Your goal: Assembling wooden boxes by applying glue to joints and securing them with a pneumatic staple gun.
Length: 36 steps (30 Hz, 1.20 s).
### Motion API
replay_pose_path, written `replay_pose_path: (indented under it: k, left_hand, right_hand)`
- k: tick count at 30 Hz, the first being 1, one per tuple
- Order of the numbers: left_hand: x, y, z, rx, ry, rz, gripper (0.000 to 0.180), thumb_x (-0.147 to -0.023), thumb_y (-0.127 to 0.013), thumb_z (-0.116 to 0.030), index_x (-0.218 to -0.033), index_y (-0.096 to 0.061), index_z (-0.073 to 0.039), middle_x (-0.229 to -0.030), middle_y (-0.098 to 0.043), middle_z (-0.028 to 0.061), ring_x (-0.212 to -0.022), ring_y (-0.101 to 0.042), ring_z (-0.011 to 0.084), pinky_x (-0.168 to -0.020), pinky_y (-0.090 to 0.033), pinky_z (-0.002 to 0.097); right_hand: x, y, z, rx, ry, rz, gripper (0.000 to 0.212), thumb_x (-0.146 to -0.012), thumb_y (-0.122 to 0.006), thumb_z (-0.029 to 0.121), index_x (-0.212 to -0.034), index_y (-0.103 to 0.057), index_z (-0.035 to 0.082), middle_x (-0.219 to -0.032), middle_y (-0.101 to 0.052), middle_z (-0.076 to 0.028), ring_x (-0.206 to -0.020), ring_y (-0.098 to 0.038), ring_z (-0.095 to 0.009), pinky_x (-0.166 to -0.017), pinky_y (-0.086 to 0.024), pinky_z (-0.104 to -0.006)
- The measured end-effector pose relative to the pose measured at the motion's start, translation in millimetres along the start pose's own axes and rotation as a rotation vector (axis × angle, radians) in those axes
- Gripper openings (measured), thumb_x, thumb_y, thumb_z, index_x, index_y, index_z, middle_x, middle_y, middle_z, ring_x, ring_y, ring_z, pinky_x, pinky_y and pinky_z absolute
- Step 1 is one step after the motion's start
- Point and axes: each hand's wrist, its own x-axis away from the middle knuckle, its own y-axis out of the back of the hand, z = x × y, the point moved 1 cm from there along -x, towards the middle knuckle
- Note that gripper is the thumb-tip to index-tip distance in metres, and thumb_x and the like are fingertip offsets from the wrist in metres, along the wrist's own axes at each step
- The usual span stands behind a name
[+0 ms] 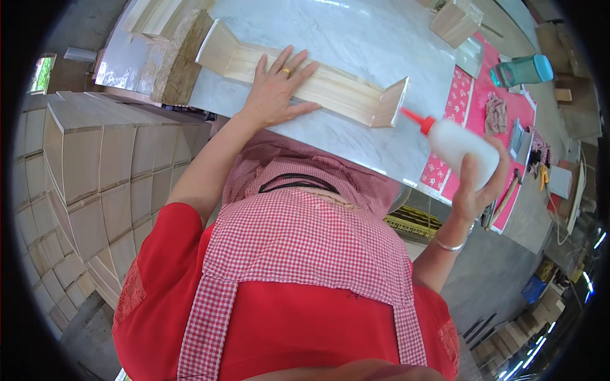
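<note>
A long pale wooden piece (340, 91) with an upright board at each end lies on the marbled white tabletop (375, 38). My left hand (277, 89) rests on it left of its middle, fingers spread, a ring on one finger. White glue shows along the top edges of both end boards. In my right hand (480, 174) is a white squeeze bottle (460, 149) with a red nozzle, fingers wrapped round its body. The bottle is tilted, and its nozzle tip points at the right end board, close to its edge.
A rough wooden block (183, 60) stands at the table's left edge. Stacked wooden boxes (95, 159) rise at left. On the right, a pink cloth (457, 105) bears a teal bottle (524, 71) and a crumpled rag (495, 115). A wooden block (456, 22) sits at the far right.
</note>
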Motion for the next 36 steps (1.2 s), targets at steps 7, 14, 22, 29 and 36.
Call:
replay_pose_path:
  k: [7,14,22,29,36]
  left_hand:
    - [19.2,9.8,-20.4,0.073,0.076,0.084,0.085,-0.082,-0.065,-0.059,-0.151,-0.036,-0.018,-0.158,-0.029,0.0104,-0.149,-0.017,0.0341,-0.114,-0.012,0.0664]
    - [-17.9,35.6,-40.7,0.262,-0.029,0.053,0.079,-0.080,-0.071,-0.052,-0.144,-0.043,-0.015,-0.155,-0.033,0.0142,-0.145,-0.028,0.0367,-0.110,-0.021,0.0689]
    - [-83.6,158.9,205.4,-0.159,0.675,-0.526,0.069,-0.077,-0.072,-0.059,-0.117,-0.064,-0.003,-0.130,-0.056,0.0175,-0.117,-0.056,0.0352,-0.098,-0.047,0.0479]
    - [-61.1,168.3,352.3,-0.200,1.165,0.011,0.112,-0.064,-0.073,-0.076,-0.140,-0.046,0.002,-0.144,-0.046,0.0181,-0.138,-0.036,0.0380,-0.108,-0.035,0.0586]
    - [-58.4,186.5,337.6,-0.247,1.110,-0.100,0.112,-0.058,-0.075,-0.076,-0.136,-0.050,0.000,-0.138,-0.052,0.0169,-0.135,-0.039,0.0342,-0.106,-0.036,0.0538]
  right_hand:
    - [11.8,-19.6,-50.5,-0.326,-0.236,-0.321,0.036,-0.086,-0.074,0.015,-0.111,-0.055,-0.002,-0.104,-0.057,-0.009,-0.095,-0.056,-0.019,-0.090,-0.046,-0.0334]
    - [-18.6,-33.0,-215.6,0.219,-0.383,-0.284,0.041,-0.081,-0.080,0.020,-0.098,-0.049,-0.001,-0.095,-0.055,-0.011,-0.087,-0.054,-0.023,-0.084,-0.047,-0.0377]
    - [-28.7,-38.8,-204.5,0.390,-0.305,-0.133,0.043,-0.088,-0.073,0.033,-0.099,-0.053,-0.003,-0.097,-0.057,-0.014,-0.087,-0.054,-0.026,-0.081,-0.046,-0.0377]
    - [-5.0,-14.0,-164.8,0.368,-0.329,-0.172,0.042,-0.092,-0.069,0.028,-0.117,-0.057,-0.004,-0.107,-0.061,-0.017,-0.099,-0.058,-0.025,-0.085,-0.047,-0.0345]
    - [-2.5,-3.3,-145.3,0.496,-0.319,-0.193,0.041,-0.094,-0.067,0.023,-0.124,-0.057,-0.003,-0.118,-0.061,-0.017,-0.105,-0.060,-0.025,-0.089,-0.048,-0.0352]
